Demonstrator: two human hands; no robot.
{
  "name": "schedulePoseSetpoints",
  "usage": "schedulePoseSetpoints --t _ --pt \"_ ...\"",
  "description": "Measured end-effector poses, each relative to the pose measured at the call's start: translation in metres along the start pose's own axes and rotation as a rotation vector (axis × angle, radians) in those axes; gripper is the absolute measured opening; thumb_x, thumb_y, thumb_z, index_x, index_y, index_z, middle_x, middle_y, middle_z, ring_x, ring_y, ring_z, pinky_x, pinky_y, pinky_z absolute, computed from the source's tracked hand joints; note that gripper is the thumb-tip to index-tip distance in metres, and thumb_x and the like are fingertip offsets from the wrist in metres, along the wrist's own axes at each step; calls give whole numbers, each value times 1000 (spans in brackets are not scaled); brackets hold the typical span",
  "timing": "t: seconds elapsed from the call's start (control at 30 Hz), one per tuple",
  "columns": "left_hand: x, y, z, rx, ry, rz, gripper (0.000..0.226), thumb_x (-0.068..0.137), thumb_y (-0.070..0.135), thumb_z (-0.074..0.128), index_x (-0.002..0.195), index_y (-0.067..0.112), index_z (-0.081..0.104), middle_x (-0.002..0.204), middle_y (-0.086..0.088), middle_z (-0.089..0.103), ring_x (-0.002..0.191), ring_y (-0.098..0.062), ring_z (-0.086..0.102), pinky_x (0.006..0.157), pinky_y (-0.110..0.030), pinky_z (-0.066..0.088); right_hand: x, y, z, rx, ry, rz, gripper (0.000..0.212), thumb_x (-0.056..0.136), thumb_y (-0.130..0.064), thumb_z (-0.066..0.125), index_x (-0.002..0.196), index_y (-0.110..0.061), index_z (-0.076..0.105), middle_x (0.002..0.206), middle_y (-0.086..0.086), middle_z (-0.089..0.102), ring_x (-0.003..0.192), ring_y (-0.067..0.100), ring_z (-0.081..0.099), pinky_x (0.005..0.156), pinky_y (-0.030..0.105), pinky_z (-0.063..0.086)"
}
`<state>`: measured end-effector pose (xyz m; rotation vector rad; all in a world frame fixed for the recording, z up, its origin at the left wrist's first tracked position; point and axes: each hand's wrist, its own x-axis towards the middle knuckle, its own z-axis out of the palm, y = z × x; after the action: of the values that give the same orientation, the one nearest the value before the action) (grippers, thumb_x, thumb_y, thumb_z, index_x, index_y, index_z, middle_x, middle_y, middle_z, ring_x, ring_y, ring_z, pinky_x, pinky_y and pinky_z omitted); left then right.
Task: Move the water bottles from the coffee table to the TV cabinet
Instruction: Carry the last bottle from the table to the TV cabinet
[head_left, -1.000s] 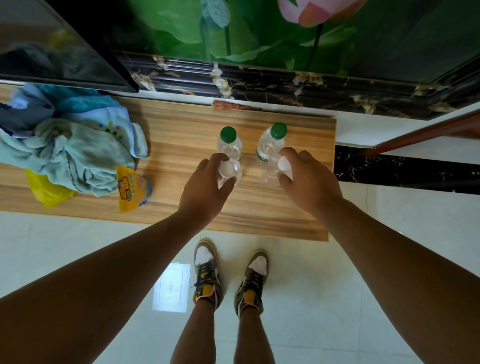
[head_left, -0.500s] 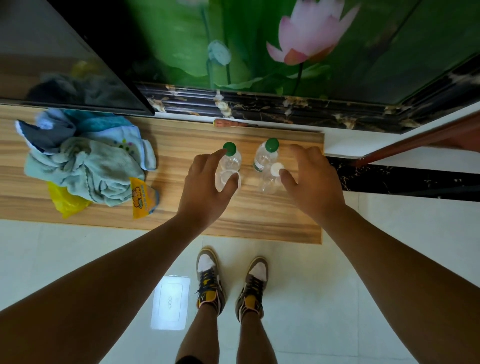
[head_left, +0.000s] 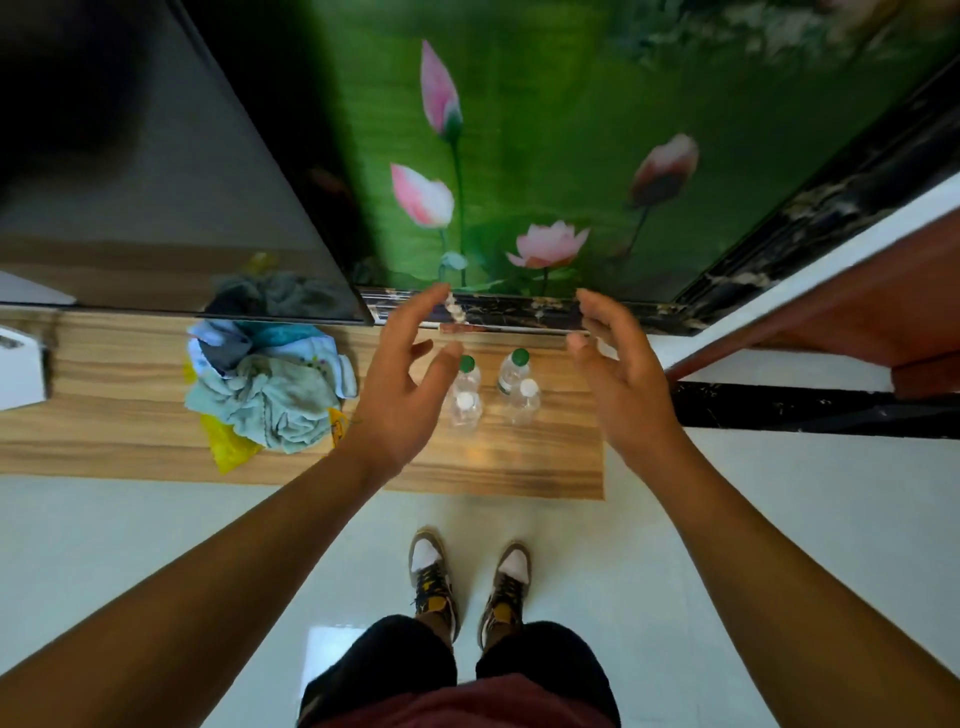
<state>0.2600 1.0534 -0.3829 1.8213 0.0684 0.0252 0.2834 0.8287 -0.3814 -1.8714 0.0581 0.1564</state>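
Note:
Several clear water bottles stand upright in a tight group on the wooden TV cabinet (head_left: 519, 467), near its right end. Two at the back have green caps (head_left: 469, 371) (head_left: 515, 366); two in front have white caps (head_left: 465, 410) (head_left: 526, 400). My left hand (head_left: 400, 384) hovers above and left of the group, fingers spread, holding nothing. On the other side my right hand (head_left: 618, 374) is raised above and right of the bottles, also with its fingers apart and empty. Neither hand touches a bottle.
A heap of light blue towels (head_left: 270, 384) over a yellow bag (head_left: 226, 447) lies left of the bottles. A dark TV screen (head_left: 156, 208) stands at the back left, a white box (head_left: 21, 364) at the far left. The cabinet's right edge borders white floor tiles.
Both hands have let go of the white-capped bottles and lifted away, spreading open. The view has pulled back and up from the cabinet.

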Motion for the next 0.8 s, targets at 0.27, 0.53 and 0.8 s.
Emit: schedulePoseSetpoints --t 0.27,0.53,0.8 --pt "-38 72 -48 -26 19 125 47 92 42 53 138 48 46 150 -2 50 140 -13 48 110 -21 42 -52 -85 -18 104 34 -91 48 94 -39 57 140 -42 48 146 -5 53 134 5 52 97 12 47" --pt "-50 113 -72 -3 4 220 53 90 37 59 141 41 44 150 -1 49 139 1 46 108 -13 40 -63 -128 -31 142 52 -211 47 95 -34 57 141 -41 47 146 -4 54 139 10 50 108 29 46" --pt "-77 128 -98 -20 179 228 57 90 37 61 145 31 44 151 -2 48 142 -4 45 116 -31 41 -52 -162 -2 187 -145 -307 50 94 -33 59 143 -34 48 146 5 54 137 14 52 101 19 48"
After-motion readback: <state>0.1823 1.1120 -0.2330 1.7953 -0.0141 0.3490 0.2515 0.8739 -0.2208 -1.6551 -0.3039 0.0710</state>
